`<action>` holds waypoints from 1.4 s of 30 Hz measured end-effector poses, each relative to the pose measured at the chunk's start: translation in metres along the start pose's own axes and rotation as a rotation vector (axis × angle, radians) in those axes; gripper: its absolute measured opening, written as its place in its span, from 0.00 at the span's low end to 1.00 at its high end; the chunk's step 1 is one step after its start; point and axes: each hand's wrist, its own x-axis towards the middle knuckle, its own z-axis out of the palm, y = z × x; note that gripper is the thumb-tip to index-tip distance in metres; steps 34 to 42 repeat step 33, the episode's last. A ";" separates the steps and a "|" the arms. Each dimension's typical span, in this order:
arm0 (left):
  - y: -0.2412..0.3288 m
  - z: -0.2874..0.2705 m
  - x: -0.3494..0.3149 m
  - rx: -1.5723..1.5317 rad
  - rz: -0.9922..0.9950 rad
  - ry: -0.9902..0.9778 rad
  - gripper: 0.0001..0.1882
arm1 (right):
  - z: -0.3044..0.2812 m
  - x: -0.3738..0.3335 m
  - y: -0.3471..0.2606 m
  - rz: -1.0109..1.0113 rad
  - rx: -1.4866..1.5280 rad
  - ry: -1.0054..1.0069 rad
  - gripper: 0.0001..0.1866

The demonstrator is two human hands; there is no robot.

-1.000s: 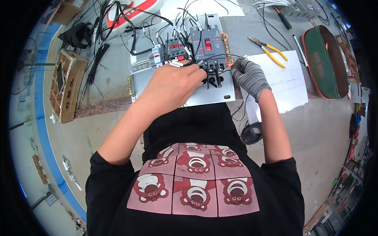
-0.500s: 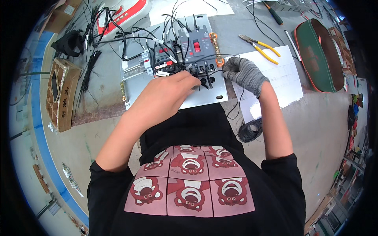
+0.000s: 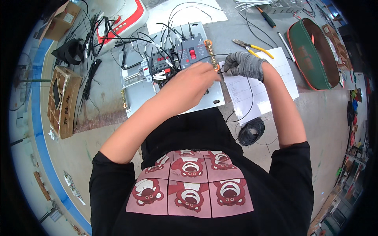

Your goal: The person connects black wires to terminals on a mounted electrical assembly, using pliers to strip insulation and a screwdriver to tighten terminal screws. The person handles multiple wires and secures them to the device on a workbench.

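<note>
My bare left hand (image 3: 195,84) reaches over the lower edge of a moulded-case circuit breaker (image 3: 192,51) with a red switch. Its fingers are drawn together; whether they grip anything is hidden. On the right, my right hand (image 3: 245,65), in a grey knitted glove, is closed round a thin black wire (image 3: 252,91), which hangs from it toward a coil of black wire (image 3: 251,131). The breaker is fixed to a metal mounting plate (image 3: 143,103), beside a contactor (image 3: 162,66) with several black wires rising from it. Brass terminal strips line the plate's sides.
Yellow-handled pliers (image 3: 263,48) lie on printed paper (image 3: 258,98) at right. Beyond them are a white pen (image 3: 286,46), an open green case (image 3: 311,51) and a screwdriver (image 3: 267,17). At left are a compartmented wooden box (image 3: 66,104), black wires (image 3: 91,74) and a red-and-white machine (image 3: 132,21).
My left hand has moved right and up across the breaker's lower edge, closer to my right hand. My right hand has shifted slightly right and up, with the wire trailing below it.
</note>
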 end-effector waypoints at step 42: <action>-0.086 -0.015 0.124 0.112 -0.385 -0.184 0.37 | 0.004 0.033 -0.025 -0.399 -0.805 0.917 0.08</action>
